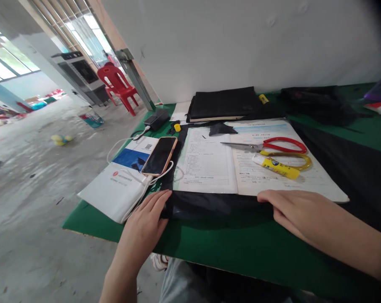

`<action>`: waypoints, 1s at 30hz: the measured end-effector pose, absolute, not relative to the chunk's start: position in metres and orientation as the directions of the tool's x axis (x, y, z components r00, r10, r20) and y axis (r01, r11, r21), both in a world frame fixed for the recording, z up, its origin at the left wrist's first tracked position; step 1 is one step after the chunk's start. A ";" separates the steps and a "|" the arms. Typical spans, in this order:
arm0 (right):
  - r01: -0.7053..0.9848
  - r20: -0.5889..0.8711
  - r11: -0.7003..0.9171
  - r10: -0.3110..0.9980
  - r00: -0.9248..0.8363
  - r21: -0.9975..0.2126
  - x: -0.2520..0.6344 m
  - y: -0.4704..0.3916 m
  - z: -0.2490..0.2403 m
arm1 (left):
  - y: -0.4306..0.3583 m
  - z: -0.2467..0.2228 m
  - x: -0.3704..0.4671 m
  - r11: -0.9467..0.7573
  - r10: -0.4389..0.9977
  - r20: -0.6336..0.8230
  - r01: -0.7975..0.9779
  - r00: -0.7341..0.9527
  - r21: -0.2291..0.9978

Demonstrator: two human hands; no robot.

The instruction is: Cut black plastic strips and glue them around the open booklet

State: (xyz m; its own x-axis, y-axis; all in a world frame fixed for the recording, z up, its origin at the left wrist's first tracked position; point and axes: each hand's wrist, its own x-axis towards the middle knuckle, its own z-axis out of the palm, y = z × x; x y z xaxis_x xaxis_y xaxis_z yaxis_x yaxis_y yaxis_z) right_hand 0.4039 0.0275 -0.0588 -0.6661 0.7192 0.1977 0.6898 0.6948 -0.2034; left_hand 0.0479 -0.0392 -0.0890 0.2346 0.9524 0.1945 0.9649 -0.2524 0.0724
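Note:
An open book [209, 162] lies on a black sheet [209, 204] whose front strip shows along the book's lower edge. My left hand [152, 210] is closed at the sheet's front left corner, thumb and fingers on the black material. At the book's lower right edge, my right hand [288, 208] is closed, its fingertips by the black strip; what it pinches is partly hidden. Scissors [259, 147] with one red and one yellow handle rest across the right page, with a yellow glue stick [277, 166] below them. A black scrap [223, 129] sits at the book's top.
A phone [160, 155] with a white cable lies on a white booklet [114, 181] at the left. Behind are a black adapter [157, 119], a yellow cap [177, 127], a black-covered book [225, 104] and black material [319, 101]. A red chair [119, 86] stands beyond.

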 end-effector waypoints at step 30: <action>0.786 0.031 0.578 0.809 -0.587 -0.220 0.411 0.047 -0.088 | -0.048 -0.099 0.084 -0.129 0.528 0.830 0.949 -0.180 0.288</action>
State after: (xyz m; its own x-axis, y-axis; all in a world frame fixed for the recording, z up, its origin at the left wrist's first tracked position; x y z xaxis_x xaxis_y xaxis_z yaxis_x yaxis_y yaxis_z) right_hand 0.4107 0.0473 -0.0878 -0.5868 0.8091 0.0307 0.7857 0.5782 -0.2201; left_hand 0.0844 -0.0479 -0.0995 -0.1802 0.5278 0.8300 0.9490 -0.1287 0.2879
